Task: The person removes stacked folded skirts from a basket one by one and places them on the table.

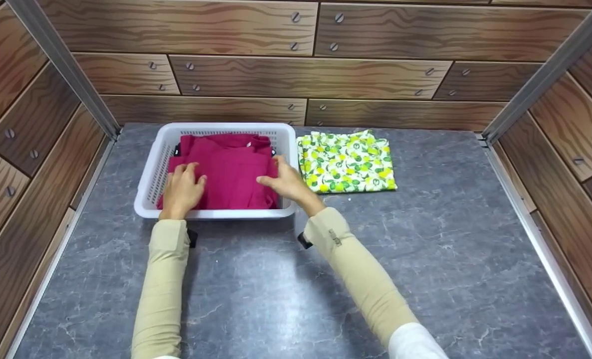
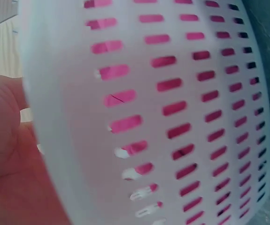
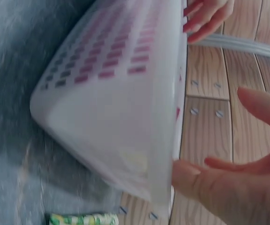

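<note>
Crimson folded cloth [image 1: 233,172] lies inside a white plastic basket [image 1: 216,214], your left hand [image 1: 181,188] and right hand [image 1: 291,183] above its opposite sides, fingers loosely spread and gripping nothing. Folded lemon-print fabric [image 1: 348,163] lies just beside the basket, at your right, on the grey marbled tabletop [image 1: 425,259].

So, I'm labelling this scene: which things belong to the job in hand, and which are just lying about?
Job: crimson cloth; rectangular white perforated plastic basket holding it.

Lying about, apparently: folded white cloth with yellow-and-green print, beside the basket.
</note>
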Available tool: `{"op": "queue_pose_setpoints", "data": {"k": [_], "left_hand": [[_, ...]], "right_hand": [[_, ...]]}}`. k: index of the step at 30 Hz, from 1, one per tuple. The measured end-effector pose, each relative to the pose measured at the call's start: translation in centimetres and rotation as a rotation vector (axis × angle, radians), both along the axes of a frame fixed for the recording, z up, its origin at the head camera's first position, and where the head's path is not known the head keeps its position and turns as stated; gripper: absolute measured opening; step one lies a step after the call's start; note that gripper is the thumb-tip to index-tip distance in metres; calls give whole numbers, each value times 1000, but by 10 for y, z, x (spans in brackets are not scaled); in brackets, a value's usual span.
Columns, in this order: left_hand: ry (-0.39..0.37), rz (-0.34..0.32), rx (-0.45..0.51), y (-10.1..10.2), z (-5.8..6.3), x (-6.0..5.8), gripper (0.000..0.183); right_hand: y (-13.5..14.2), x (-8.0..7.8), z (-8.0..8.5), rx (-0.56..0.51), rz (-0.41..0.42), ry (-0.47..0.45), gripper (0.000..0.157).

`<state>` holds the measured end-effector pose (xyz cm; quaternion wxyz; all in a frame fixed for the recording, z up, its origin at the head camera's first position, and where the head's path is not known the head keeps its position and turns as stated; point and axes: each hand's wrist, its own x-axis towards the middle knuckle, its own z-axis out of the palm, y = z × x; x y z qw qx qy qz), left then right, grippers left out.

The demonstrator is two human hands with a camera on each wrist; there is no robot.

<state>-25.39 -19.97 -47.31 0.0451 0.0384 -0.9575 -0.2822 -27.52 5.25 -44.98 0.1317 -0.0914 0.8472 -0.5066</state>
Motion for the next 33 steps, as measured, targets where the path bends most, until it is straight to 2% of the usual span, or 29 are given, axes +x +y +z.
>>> {"op": "queue_pose_setpoints", "data": {"k": [3, 8, 16, 23, 29, 33], "left_hand": [[-28, 29, 7, -2, -3, -1, 49], [-71, 81, 33, -6, -9, -4, 54], [-126, 163, 62, -12, -18, -7, 61], [-182, 190, 61, -18, -18, -10, 67], [-185, 253, 51, -17, -22, -12, 69], [-199, 265, 46, -15, -23, -11, 67]], "right_hand": [[-11, -1, -4, 24, -57, 15, 73], [-29, 1, -12, 99, -160, -4, 85], [-40, 6, -21, 198, -188, -58, 87], [-43, 2, -26, 123, -227, -94, 78], [-42, -6, -35, 31, -290, -120, 82], [-42, -8, -40, -18, -335, -146, 76]]}}
